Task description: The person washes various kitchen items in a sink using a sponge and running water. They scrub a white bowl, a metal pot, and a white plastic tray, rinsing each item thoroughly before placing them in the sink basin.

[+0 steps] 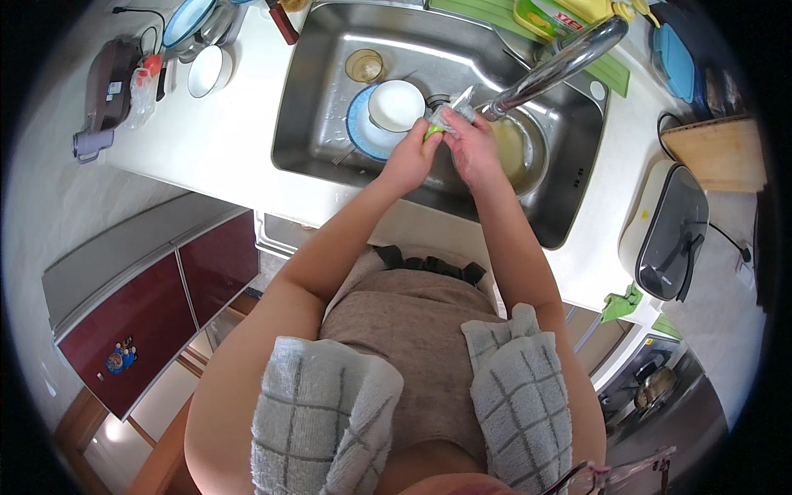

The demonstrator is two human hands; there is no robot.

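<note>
Both hands meet over the stainless steel sink [322,55]. My left hand [411,154] grips a small bright green object [434,130], perhaps a handle. My right hand [474,145] holds a greyish cloth or wrapping [455,117] around a thin, shiny piece that points up from the fingers; whether the two parts are joined I cannot tell. Just left of the hands a white bowl [396,105] sits on a blue-rimmed plate [357,127]. Under and beside my right hand lies a round metal basin [539,154] with cloudy yellowish liquid. An amber glass [364,65] stands farther back in the sink.
The chrome faucet [563,62] reaches over the sink from the back right. Beyond it lie a green drying mat [464,13] and a yellow-green detergent bottle [544,21]. A white bowl [210,72] stands on the left counter; a black-lidded appliance [671,235] is at right.
</note>
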